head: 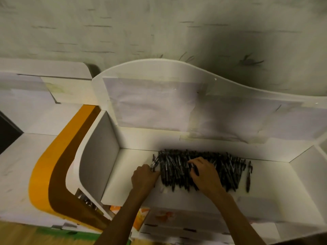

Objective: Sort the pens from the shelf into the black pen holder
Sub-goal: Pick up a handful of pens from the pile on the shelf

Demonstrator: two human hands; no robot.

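Pens (203,167), lower centre on shelf (274,191): light, stiff, slick, prone to rolling; best pinched mid-barrel. Left hand (144,177) fingers curled round several; right hand (203,172) fingers pinching one

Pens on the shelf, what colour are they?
Black, with small pale labels, in the pile of pens; the head view shows it.

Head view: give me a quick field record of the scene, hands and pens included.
surface: white shelf with side walls
pens: large pile of black pens lying on the shelf
stray pen: one pen lying apart, right of the pile
left hand: at the pile's left edge, gripping a few pens
right hand: resting on top of the pile, fingers curled round a pen
pen holder: not in view
back panel: taped paper sheets
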